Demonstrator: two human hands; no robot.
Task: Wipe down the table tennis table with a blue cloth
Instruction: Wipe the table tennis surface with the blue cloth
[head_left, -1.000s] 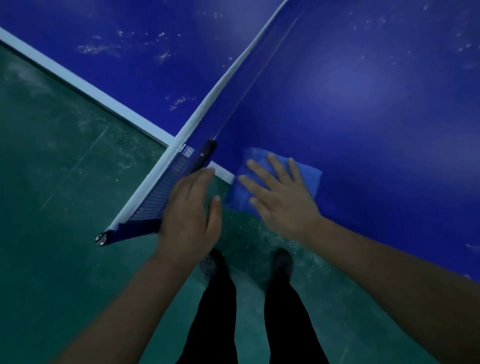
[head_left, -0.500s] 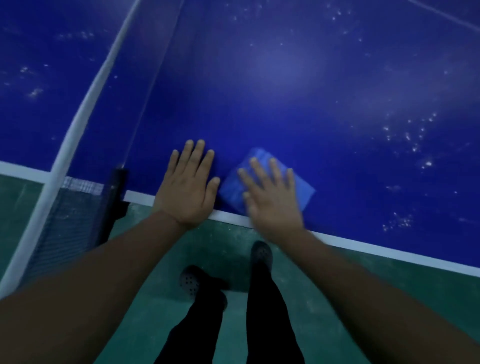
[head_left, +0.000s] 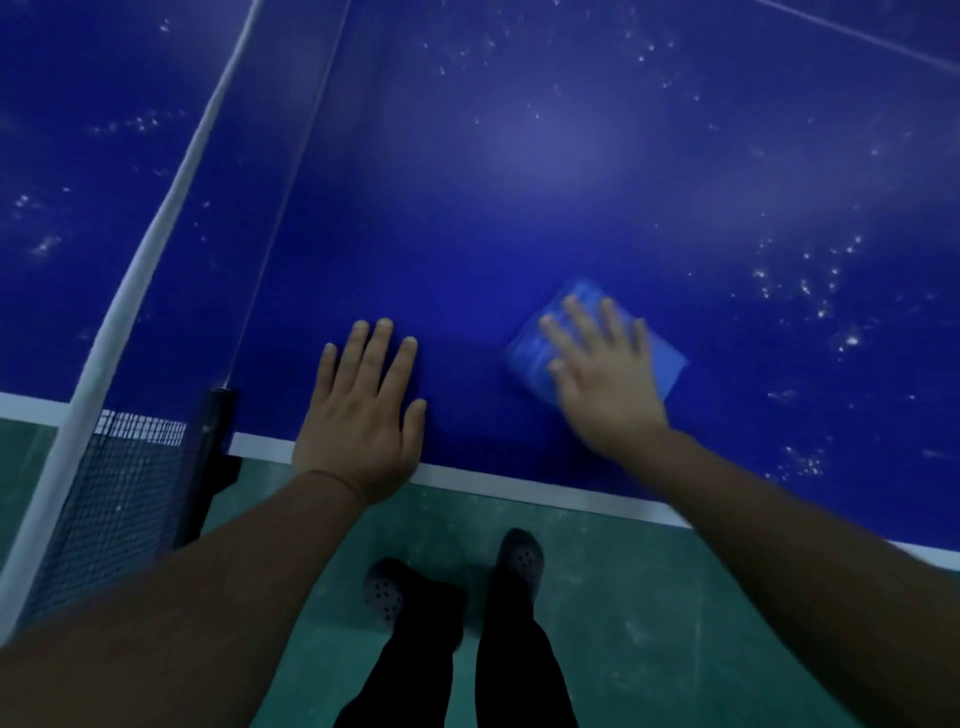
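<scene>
The right hand (head_left: 605, 384) lies flat on the cloth (head_left: 597, 348), right of centre in the frame, fingers spread and straight, pressing it to the table (head_left: 467, 208) rather than gripping it; the hand and cloth are blurred, so the finer lie of the fingertips cannot be told; the left hand (head_left: 361, 415) rests flat on the table at centre, fingers straight and close together, heel at the white edge line (head_left: 545, 491), holding nothing; the two hands are near but apart. The cloth looks folded into a small pad, soft and light; it should slide easily on the smooth top and would bunch or unfold if pushed from one corner, so the palm belongs over its middle with the fingers spread toward the leading edge. Pale specks (head_left: 810, 291) lie at the right of the frame and in the upper left beyond the net (head_left: 130, 467), which runs up from the lower left; by that judgement much of the wiping remains, the nearest patch being just right of the cloth; the floor (head_left: 649, 597) and two shoes (head_left: 384, 595) fill the bottom.
</scene>
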